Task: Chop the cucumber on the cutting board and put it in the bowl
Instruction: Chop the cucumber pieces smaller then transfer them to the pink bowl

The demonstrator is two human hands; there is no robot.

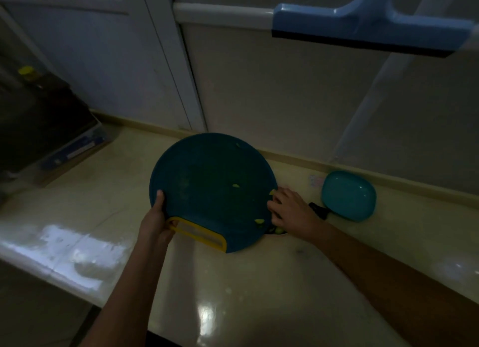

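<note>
In the dim light a round blue cutting board (207, 180) with a yellow handle slot (197, 234) sits tilted on the counter. My left hand (155, 222) grips its near-left edge by the handle, thumb on top. My right hand (290, 209) rests at the board's right edge, its fingers touching the rim beside a small cucumber piece (272, 192). A few more cucumber pieces (259, 221) cling to the board. Under the board's right edge, more green bits (278, 231) lie in something mostly hidden. A teal bowl (348, 195) stands to the right.
A black knife handle (318, 209) lies between my right hand and the teal bowl. A blue squeegee (363, 25) hangs above at the upper right. Dark boxes and a yellow-capped bottle (27, 72) stand at the left. The counter's front edge (64, 269) runs along the lower left.
</note>
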